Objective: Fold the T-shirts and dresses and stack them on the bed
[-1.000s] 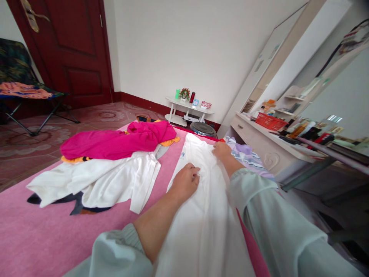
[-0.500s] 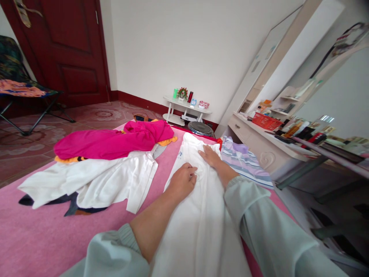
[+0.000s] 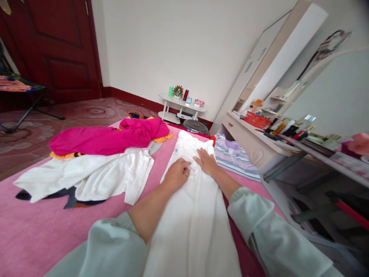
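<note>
A long white garment (image 3: 192, 215), folded lengthwise, lies down the middle of the pink bed cover and runs toward me. Small blue lettering marks the left side of its gathered far end. My left hand (image 3: 176, 175) rests on its left part, fingers curled in against the cloth. Just to the right, my right hand (image 3: 206, 161) lies palm down on the same garment with its fingers stretched out. Left of it is a pile with a magenta garment (image 3: 98, 139) over a white one (image 3: 115, 173). Folded striped cloth (image 3: 238, 159) lies on the right.
The pink cover (image 3: 43, 238) spreads under the clothes. A dressing table (image 3: 245, 134) with a red basket (image 3: 257, 119) and bottles stands at the right, a metal-framed rack (image 3: 300, 157) nearer. A low white shelf (image 3: 184, 102) stands by the far wall, a folding chair (image 3: 31, 90) at left.
The view has turned slightly right, so the room appears shifted left. Both hands stay on the white garment, the right one still flat and the left still curled.
</note>
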Motion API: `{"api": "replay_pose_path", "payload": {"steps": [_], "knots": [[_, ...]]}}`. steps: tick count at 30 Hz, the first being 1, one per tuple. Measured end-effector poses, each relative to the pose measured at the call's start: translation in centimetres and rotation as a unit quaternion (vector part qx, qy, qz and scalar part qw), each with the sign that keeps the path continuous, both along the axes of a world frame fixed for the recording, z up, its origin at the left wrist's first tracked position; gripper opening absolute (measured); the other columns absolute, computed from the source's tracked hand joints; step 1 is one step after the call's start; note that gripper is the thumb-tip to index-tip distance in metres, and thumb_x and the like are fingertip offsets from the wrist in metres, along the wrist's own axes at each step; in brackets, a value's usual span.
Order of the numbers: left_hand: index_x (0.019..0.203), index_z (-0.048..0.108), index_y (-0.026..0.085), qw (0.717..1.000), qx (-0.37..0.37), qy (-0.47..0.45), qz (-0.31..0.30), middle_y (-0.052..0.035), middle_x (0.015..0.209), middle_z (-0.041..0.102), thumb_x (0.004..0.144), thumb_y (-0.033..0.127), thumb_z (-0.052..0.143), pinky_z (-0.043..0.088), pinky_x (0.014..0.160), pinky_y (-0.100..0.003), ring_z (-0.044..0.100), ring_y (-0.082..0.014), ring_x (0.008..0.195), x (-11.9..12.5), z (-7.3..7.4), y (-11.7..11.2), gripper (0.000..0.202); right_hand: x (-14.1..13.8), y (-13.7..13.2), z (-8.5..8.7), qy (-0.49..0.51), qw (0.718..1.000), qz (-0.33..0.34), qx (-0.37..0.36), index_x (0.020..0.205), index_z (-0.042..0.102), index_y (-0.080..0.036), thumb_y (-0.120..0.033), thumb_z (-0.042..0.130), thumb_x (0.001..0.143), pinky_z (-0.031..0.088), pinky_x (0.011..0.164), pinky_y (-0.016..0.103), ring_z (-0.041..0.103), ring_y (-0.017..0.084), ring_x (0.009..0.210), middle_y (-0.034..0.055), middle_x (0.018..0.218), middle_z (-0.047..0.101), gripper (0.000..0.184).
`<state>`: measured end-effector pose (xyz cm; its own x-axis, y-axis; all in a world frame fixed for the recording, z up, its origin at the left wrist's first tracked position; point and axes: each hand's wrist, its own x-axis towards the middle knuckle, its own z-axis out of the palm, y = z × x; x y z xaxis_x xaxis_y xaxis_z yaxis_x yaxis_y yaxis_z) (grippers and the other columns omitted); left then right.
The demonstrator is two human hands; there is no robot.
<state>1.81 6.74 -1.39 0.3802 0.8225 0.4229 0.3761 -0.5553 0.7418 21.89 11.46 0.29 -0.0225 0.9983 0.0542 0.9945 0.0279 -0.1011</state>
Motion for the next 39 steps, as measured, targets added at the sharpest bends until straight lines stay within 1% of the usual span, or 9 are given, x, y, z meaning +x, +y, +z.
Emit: {"api": "replay_pose_path", "payload": {"steps": [3, 7, 13, 18, 23, 27, 34, 37, 39], "knots": [[0.111, 0.066, 0.015, 1.0, 0.003, -0.001, -0.001, -0.0049, 0.09, 0.06, 0.079, 0.012, 0.049, 0.047, 0.075, -0.025, 0.058, -0.0143, 0.077, 0.0, -0.2, 0.2, 0.035, 0.5, -2.9, 1.3, 0.062, 0.997, 0.04, -0.023, 0.137, 0.042, -0.02, -0.053, 0.033, 0.092, 0.024, 0.11, 0.043, 0.028, 0.025, 0.136, 0.0088, 0.147, 0.034, 0.056], [0.114, 0.064, 0.016, 1.0, -0.004, -0.005, -0.007, -0.0054, 0.094, 0.062, 0.079, 0.013, 0.05, 0.048, 0.077, -0.026, 0.059, -0.0148, 0.08, -0.1, -0.3, 0.4, 0.038, 0.7, -8.7, 3.6, 0.184, 0.978, 0.081, 0.058, 0.106, 0.067, -0.019, -0.04, 0.049, 0.088, 0.043, 0.093, 0.033, 0.059, 0.022, 0.106, 0.0082, 0.112, 0.066, 0.034], [0.128, 0.051, 0.016, 0.999, -0.011, 0.038, -0.029, -0.0064, 0.105, 0.062, 0.079, 0.017, 0.051, 0.047, 0.084, -0.028, 0.059, -0.0153, 0.085, -0.3, -0.4, 0.0, 0.049, -0.5, -21.0, 4.7, 0.324, 0.944, 0.061, 0.012, 0.09, 0.068, -0.015, -0.039, 0.054, 0.084, 0.046, 0.071, 0.028, 0.061, 0.017, 0.077, 0.0044, 0.085, 0.069, 0.028], [0.14, 0.034, 0.017, 0.965, 0.052, 0.229, -0.117, -0.0121, 0.137, 0.046, 0.077, 0.036, 0.059, 0.031, 0.104, -0.039, 0.041, -0.0286, 0.124, -0.6, 0.4, -1.7, 0.071, -1.1, -28.3, 4.3, 0.386, 0.92, 0.01, -0.06, 0.096, 0.064, -0.014, -0.048, 0.059, 0.08, 0.044, 0.064, 0.025, 0.057, 0.014, 0.071, 0.003, 0.081, 0.064, 0.038], [0.145, 0.023, 0.016, 0.932, 0.026, 0.323, -0.163, -0.0125, 0.153, 0.02, 0.084, 0.044, 0.047, 0.017, 0.11, -0.043, 0.018, -0.0302, 0.139, -1.8, 1.2, -4.4, 0.071, -1.7, -32.3, 4.7, 0.439, 0.889, 0.018, -0.133, 0.097, 0.061, -0.016, -0.04, 0.075, 0.064, 0.041, 0.06, 0.023, 0.053, 0.012, 0.066, -0.0008, 0.078, 0.06, 0.043], [0.144, 0.028, 0.02, 0.917, 0.03, 0.357, -0.175, -0.0107, 0.154, 0.012, 0.083, 0.048, 0.048, 0.009, 0.111, -0.046, 0.009, -0.0284, 0.141, -3.2, 0.9, -6.6, 0.07, -2.9, -34.6, 6.0, 0.451, 0.884, 0.016, -0.127, 0.074, 0.06, -0.016, -0.036, 0.071, 0.067, 0.037, 0.054, 0.021, 0.05, 0.012, 0.061, -0.0026, 0.066, 0.057, 0.024], [0.141, 0.034, 0.024, 0.919, 0.032, 0.331, -0.213, -0.0105, 0.153, 0.016, 0.076, 0.049, 0.061, 0.012, 0.111, -0.047, 0.009, -0.0289, 0.141, -6.2, 1.6, -10.9, 0.075, -7.3, -38.4, 9.8, 0.466, 0.884, 0.002, -0.048, 0.074, 0.061, -0.018, -0.042, 0.064, 0.074, 0.038, 0.054, 0.022, 0.05, 0.013, 0.062, -0.0005, 0.067, 0.058, 0.024], [0.135, 0.044, 0.026, 0.939, 0.039, 0.268, -0.211, -0.0083, 0.151, 0.026, 0.072, 0.044, 0.066, 0.017, 0.112, -0.044, 0.018, -0.0275, 0.14, -7.1, 1.6, -12.1, 0.068, -9.0, -39.7, 9.7, 0.424, 0.904, 0.01, -0.047, 0.073, 0.062, -0.018, -0.038, 0.061, 0.077, 0.036, 0.054, 0.022, 0.049, 0.013, 0.06, -0.0007, 0.064, 0.056, 0.02], [0.122, 0.058, 0.025, 0.96, 0.031, 0.2, -0.193, -0.007, 0.144, 0.04, 0.075, 0.039, 0.065, 0.025, 0.109, -0.04, 0.032, -0.025, 0.134, -7.2, 1.5, -12.5, 0.05, -9.8, -40.3, 9.1, 0.389, 0.92, 0.017, -0.04, 0.071, 0.062, -0.019, -0.034, 0.06, 0.077, 0.035, 0.053, 0.023, 0.048, 0.013, 0.058, -0.0015, 0.061, 0.054, 0.017]]}}
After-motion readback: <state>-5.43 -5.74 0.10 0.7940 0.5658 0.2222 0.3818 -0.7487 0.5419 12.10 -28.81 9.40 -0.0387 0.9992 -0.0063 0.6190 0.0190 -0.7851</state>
